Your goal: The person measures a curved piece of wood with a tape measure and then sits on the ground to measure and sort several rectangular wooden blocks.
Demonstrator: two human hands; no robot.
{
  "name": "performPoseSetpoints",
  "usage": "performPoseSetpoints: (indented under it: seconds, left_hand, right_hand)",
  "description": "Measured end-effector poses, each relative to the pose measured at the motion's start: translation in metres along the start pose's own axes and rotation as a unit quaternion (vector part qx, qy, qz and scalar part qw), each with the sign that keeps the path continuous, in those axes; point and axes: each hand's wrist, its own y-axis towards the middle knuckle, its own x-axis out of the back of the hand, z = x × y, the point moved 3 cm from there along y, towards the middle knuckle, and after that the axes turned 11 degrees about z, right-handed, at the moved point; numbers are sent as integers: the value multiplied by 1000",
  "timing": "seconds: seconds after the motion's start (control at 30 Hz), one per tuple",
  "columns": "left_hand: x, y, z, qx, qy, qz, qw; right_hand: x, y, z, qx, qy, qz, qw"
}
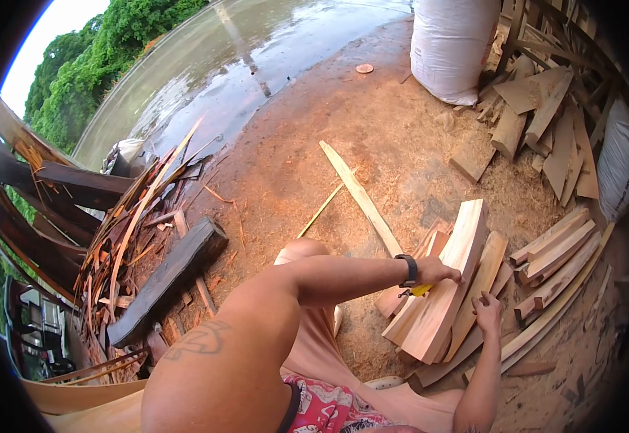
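- Nearest the camera, a tattooed left arm (220, 332) reaches from the near left across to the right, one watch (409, 270) on its wrist.
- At left, one thick dark beam (170, 281) lies beside splintered offcuts (105, 245), too tangled to count.
- Farther off, left of the hands, lie two pieces: one pale board (361, 198) and one thin strip (321, 211).
- Right of centre and near, the left hand (437, 272) lies over one large squared timber (433, 317), fingers curled at its edge; one yellow item (421, 290) shows beneath, gripped or not I cannot tell.
- Just right of it, the right hand (487, 315) has bent fingers; whether it holds anything is hidden.
- The timber seems to lie on loose boards, so off-centre pressure could make it rock or slide, pinching fingers.
- At right, at least three short pieces (560, 252) lie near; beyond them stand two white sacks (451, 50), one farther than the other.
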Motion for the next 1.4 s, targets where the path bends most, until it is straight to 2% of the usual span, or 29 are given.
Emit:
performPoseSetpoints:
  seconds: [0.13,0.2,0.23,0.27,0.33,0.37,0.47,0.53,0.67,1.07,1.13,1.4]
  left_hand:
    - [2,-1,2,7,15,8,1000]
    - [3,8,7,-13,80,-6,997]
    - [3,2,2,-37,75,-13,996]
    - [7,-2,0,-58,66,-10,996]
    - [9,-13,-4,-89,61,50,993]
    - [10,-1,6,-49,-17,46,998]
    - [8,-23,-12,-35,-16,11,999]
    - [10,-22,-7,8,-45,14,999]
    - [9,-23,-6,34,-42,5,999]
    - [14,-18,-1,10,-25,1,1000]
    - [18,-14,7,15,-18,-6,1000]
    - [43,5,49,65,62,-40,995]
  right_hand:
    - [0,5,-4,20,3,-6,1000]
    - [2,8,-9,19,-8,3,1000]
    - [0,16,-12,58,-70,-17,996]
    - [1,21,-25,45,-71,-23,996]
    - [0,14,-11,36,-74,-13,997]
    - [3,5,-3,35,-73,-26,996]
    - [3,1,5,4,-95,-16,995]
    - [3,5,-3,-20,-80,-11,996]
    - [-1,4,2,-31,-102,11,994]
    - [-4,15,0,-23,-109,21,994]
    - [-4,16,3,19,-103,2,995]
    - [-5,15,18,33,-124,4,992]
